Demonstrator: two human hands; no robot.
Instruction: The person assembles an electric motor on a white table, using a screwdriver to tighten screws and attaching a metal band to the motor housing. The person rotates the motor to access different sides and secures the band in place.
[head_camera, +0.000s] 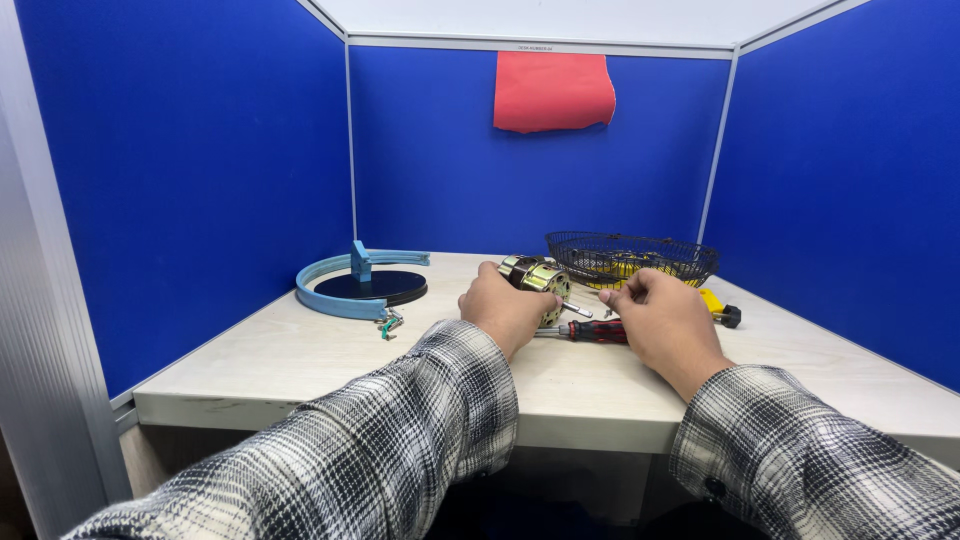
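Observation:
My left hand (503, 308) is closed around a small brass-coloured electric motor (537, 278) with a steel shaft pointing right, resting on the light wooden desk (300, 355). My right hand (662, 318) is curled just right of the shaft, fingers pinched at its tip; whether it holds a small part I cannot tell. A red-and-black screwdriver (590, 331) lies on the desk between and under the two hands.
A black wire fan guard (630, 258) with something yellow inside lies behind the hands. A yellow-and-black tool (720, 310) sits right of my right hand. A light-blue ring bracket on a black round base (362, 284) stands at the left. Blue partitions enclose the desk; a red cloth (553, 91) hangs on the back wall.

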